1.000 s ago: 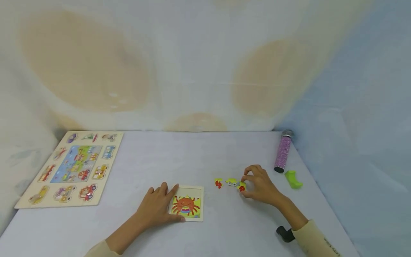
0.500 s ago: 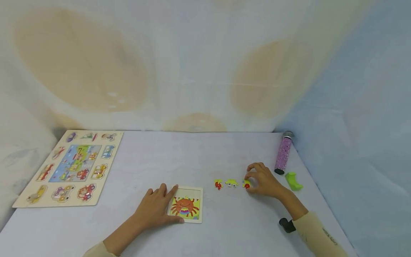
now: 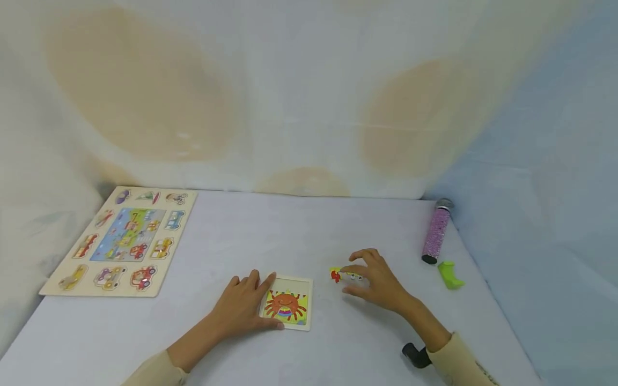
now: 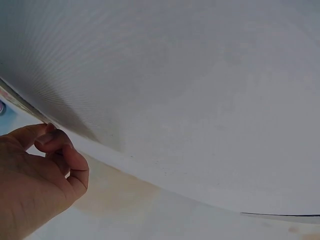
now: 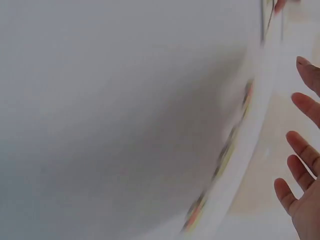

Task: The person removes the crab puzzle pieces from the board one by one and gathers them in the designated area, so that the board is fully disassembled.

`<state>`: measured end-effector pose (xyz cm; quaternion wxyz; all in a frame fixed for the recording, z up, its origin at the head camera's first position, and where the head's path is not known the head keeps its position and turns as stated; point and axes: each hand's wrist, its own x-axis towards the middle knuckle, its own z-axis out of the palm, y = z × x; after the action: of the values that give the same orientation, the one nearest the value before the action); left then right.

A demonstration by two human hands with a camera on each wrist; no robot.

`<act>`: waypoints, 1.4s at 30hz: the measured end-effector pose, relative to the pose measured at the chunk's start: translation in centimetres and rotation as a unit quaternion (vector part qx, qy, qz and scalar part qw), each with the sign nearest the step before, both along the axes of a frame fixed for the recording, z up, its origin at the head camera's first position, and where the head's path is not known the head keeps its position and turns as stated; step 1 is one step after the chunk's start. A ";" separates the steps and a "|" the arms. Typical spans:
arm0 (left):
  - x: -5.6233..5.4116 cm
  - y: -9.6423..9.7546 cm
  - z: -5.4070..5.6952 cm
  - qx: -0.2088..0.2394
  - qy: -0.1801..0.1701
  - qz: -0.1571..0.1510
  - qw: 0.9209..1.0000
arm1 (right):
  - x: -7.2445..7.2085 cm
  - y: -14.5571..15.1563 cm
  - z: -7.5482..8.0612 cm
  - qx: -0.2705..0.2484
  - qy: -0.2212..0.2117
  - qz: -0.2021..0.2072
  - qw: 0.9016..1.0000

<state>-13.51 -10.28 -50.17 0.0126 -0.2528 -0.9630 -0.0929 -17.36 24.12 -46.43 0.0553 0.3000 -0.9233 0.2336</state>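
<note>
Near side, centre: crab jigsaw tray (image 3: 292, 284), gripped edge to edge by left hand (image 3: 241, 305), presumably for steadiness; rightward, right hand (image 3: 381, 281), fingers spread, pinching nothing, over loose jigsaw pieces (image 3: 335, 275), apparently lined up for easy picking.

Beige sleeves (image 3: 454, 358), dark marking (image 3: 485, 372) along the right one

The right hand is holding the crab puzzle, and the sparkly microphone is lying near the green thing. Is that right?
Not quite: it's the other hand. The head view shows the left hand holding the crab puzzle, and the sparkly microphone is lying near the green thing.
</note>
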 end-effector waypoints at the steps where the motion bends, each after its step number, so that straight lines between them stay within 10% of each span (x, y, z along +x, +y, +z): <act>1: 0.0 0.0 0.0 -0.003 0.001 0.000 1.000 | 0.3 -1.3 0.2 0.004 0.001 0.015 1.000; 13: 0.3 0.1 0.2 -0.008 0.026 0.005 1.000 | 0.8 -12.4 -0.3 0.055 -0.047 0.115 0.991; 42: -0.2 -1.0 0.8 0.016 -0.033 0.050 0.998 | -0.4 -15.5 -1.7 0.017 -0.130 0.119 0.984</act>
<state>-13.73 -11.25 -49.39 -0.0109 -0.2013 -0.9726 -0.1155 -17.79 8.58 -48.14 -0.0985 0.3753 -0.8842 0.2600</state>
